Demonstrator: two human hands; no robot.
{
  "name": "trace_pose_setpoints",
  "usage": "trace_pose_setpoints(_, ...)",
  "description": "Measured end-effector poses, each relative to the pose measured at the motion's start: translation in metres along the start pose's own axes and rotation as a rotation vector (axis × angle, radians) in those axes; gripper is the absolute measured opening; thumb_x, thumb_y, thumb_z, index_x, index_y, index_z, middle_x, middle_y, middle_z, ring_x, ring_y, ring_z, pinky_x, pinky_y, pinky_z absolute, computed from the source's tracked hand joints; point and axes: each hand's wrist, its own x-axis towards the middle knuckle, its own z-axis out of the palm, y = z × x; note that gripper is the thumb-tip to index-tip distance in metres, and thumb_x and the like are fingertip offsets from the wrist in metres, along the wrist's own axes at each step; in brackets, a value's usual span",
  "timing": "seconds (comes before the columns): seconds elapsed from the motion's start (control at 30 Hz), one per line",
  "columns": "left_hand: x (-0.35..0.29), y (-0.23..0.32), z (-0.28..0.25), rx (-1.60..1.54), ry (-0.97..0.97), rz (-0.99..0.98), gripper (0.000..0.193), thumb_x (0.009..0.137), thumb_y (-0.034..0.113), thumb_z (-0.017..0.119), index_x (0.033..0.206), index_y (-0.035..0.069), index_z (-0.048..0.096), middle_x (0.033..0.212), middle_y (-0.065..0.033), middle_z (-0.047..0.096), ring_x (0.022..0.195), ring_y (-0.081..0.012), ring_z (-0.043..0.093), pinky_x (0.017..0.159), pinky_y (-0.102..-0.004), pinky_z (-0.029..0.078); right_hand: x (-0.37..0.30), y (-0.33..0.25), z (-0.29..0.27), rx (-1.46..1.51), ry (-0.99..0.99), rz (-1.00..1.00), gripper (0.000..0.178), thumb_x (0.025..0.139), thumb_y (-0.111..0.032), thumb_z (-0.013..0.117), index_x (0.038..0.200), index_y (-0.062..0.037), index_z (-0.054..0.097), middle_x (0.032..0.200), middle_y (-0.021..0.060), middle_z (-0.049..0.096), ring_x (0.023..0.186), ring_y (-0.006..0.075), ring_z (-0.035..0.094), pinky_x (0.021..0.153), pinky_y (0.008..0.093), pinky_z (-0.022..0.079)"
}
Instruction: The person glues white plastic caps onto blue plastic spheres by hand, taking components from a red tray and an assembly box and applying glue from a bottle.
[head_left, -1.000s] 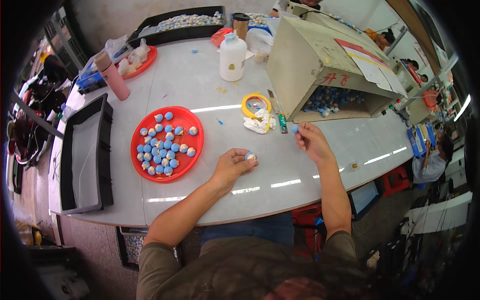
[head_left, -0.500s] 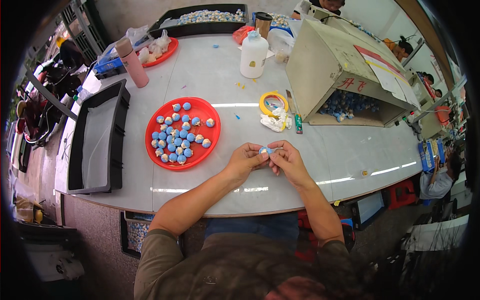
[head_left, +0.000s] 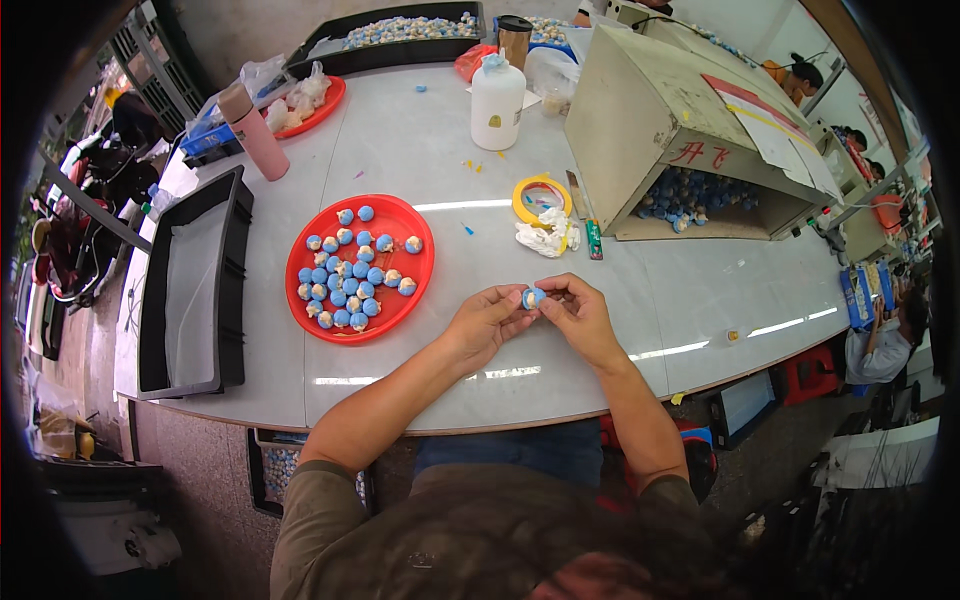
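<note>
Between the fingertips of both hands is a small blue-and-cream ball-shaped piece (head_left: 533, 298). My left hand (head_left: 487, 322) pinches it from the left, palm partly turned up. From the other side my right hand (head_left: 580, 318) grips it with thumb and fingers. Both hands hover above the near part of the grey table (head_left: 470, 400). Left of them lies a round red tray (head_left: 415, 290) with several similar blue-and-cream pieces spread over it. A yellow tape roll (head_left: 517, 203) with crumpled white tissue (head_left: 545, 236) lies beyond my hands.
An oblong black tray (head_left: 240, 290) stands at the left. A metal box (head_left: 640, 110) at the right holds many blue pieces. Further back are a white bottle (head_left: 497, 105), a pink flask (head_left: 258, 140) and a large black tray (head_left: 300, 65). A green-handled cutter (head_left: 594, 240) lies beside the tape.
The piece has been turned between my fingers, and more of its cream side shows. My left fingers have opened out somewhat. The whole view has shifted slightly.
</note>
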Motion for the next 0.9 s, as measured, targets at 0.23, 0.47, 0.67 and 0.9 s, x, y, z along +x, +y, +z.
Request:
trace_pose_setpoints(0.23,-0.005,-0.003,0.004,0.029,0.000,0.016,0.028,0.097,0.018,0.060,0.118,0.001,0.054,0.112,-0.0091,0.062,0.103,-0.0181,0.061,0.091,-0.0303,0.051,0.000,-0.007,-0.002,-0.283,0.025,-0.132,0.021,0.084,-0.004,0.070,0.104,-0.0012,0.064,0.099,0.0032,0.059,0.086,0.0091,0.055,0.069,0.0212,0.044)
trace_pose_setpoints(0.47,-0.006,-0.003,0.005,0.057,-0.027,0.013,0.023,0.095,0.018,0.062,0.114,0.005,0.057,0.114,-0.0067,0.061,0.105,-0.0170,0.060,0.094,-0.0322,0.050,0.000,-0.011,0.001,-0.345,0.044,-0.177,0.022,0.078,-0.004,0.074,0.098,-0.0029,0.066,0.094,0.0026,0.060,0.080,0.0089,0.055,0.062,0.0222,0.042)
trace_pose_setpoints(0.67,-0.006,-0.004,0.005,0.077,-0.017,0.024,0.023,0.095,0.018,0.063,0.112,0.004,0.057,0.111,-0.0073,0.062,0.104,-0.0173,0.060,0.092,-0.0319,0.051,-0.001,-0.015,-0.003,-0.388,-0.018,-0.175,0.023,0.079,-0.005,0.073,0.101,-0.0026,0.066,0.097,0.0041,0.059,0.083,0.0100,0.055,0.066,0.0219,0.042)
trace_pose_setpoints(0.9,-0.008,-0.002,0.009,0.084,0.013,0.015,0.032,0.095,0.024,0.063,0.116,0.001,0.055,0.108,-0.0093,0.062,0.097,-0.0184,0.063,0.084,-0.0300,0.054,-0.001,-0.020,0.004,-0.362,0.033,-0.085,0.018,0.083,-0.010,0.073,0.098,-0.0017,0.066,0.090,0.0013,0.061,0.079,0.0077,0.054,0.063,0.0217,0.042)
